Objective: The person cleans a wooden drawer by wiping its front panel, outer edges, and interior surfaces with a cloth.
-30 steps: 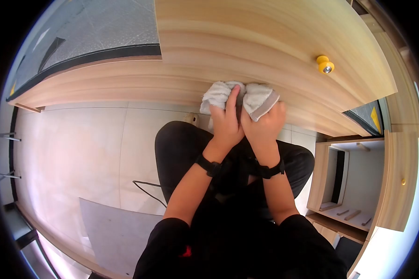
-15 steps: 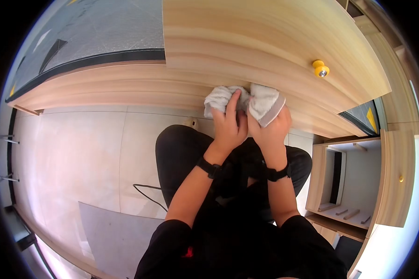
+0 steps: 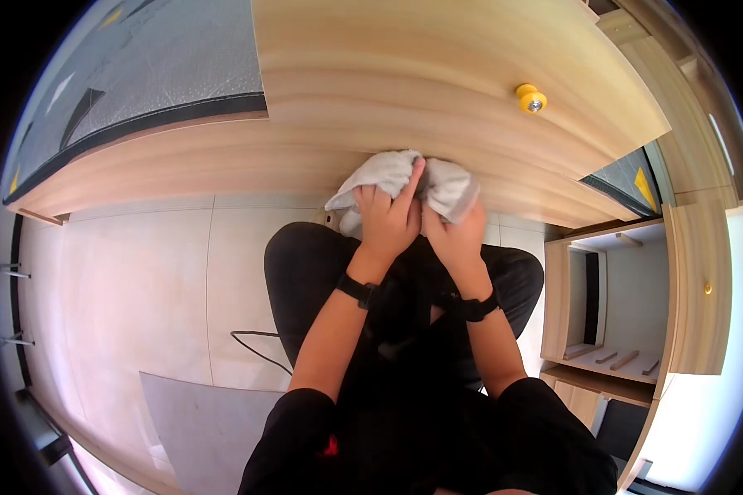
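My left hand (image 3: pixel 386 221) has its fingers bent over a bunched white terry cloth (image 3: pixel 380 173), with the index finger stretched along it. A corner of the cloth hangs out to the left of that hand. My right hand (image 3: pixel 457 242) grips the right-hand bunch of the cloth, which has a greyish edge; its fingertips are mostly hidden. The cloth lies against the front edge of a light wood panel (image 3: pixel 182 161), just below a larger wood board (image 3: pixel 437 66). Whether the two bunches are one piece, I cannot tell.
A yellow knob (image 3: pixel 532 98) sticks out of the board. To the right stands an open wooden cabinet (image 3: pixel 627 289) with slats inside. A grey sheet (image 3: pixel 210 429) lies on the tiled floor (image 3: pixel 132 289), near a black cable (image 3: pixel 260 333). My crossed legs (image 3: pixel 301 264) are close below the panel.
Both hands have shifted slightly left with the cloth. Its left part now spreads wider and hangs lower. The view has shifted a little, so the knob appears further left and higher.
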Tool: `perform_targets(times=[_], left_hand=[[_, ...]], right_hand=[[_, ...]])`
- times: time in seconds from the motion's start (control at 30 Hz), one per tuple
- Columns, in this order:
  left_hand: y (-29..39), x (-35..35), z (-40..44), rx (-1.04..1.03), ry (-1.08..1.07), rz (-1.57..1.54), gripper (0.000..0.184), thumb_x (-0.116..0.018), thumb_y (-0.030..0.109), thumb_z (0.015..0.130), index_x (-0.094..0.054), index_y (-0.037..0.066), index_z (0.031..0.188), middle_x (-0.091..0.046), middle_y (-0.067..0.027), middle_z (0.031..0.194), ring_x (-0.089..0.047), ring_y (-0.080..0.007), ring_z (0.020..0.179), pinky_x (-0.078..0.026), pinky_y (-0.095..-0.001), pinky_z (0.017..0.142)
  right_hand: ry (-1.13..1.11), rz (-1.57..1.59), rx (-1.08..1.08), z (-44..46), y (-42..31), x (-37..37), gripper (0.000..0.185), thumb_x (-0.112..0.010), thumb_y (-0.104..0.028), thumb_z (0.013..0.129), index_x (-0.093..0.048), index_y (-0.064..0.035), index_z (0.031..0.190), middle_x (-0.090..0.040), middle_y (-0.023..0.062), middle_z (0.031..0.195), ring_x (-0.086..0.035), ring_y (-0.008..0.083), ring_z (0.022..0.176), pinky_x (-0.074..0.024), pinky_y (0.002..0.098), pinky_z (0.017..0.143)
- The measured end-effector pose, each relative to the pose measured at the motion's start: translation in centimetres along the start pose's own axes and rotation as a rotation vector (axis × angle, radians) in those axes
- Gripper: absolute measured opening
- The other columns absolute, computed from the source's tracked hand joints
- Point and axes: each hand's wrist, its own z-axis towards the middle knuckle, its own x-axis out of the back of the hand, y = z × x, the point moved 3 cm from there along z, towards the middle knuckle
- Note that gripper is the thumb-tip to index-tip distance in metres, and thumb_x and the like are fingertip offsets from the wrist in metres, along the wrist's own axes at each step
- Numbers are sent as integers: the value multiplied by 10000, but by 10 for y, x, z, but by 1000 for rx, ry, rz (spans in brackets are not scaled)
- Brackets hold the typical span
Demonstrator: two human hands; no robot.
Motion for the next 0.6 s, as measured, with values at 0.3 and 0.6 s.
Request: perform_targets(times=[0.3,0.6], left_hand=[[12,5,-6,-182,42,-272,479,-695,22,766,-662,124,1233,-642,-97,1037,-621,-384,982,-480,-586,985],[7,6,-1,-102,16,-227,527,-680,-4,753,-690,173,1249,-646,-95,1119,-627,-369,1074,-486,-547,994]], right_hand=[[415,46,-79,77,-21,69,267,-736,-48,891,-653,43,1128,-700,132,1064,-671,217,968,-505,324,898],[250,-78,128,125,-39,47,65,-711,-12,869,-701,-6,933,-669,140,923,-620,318,791,-490,368,719]])
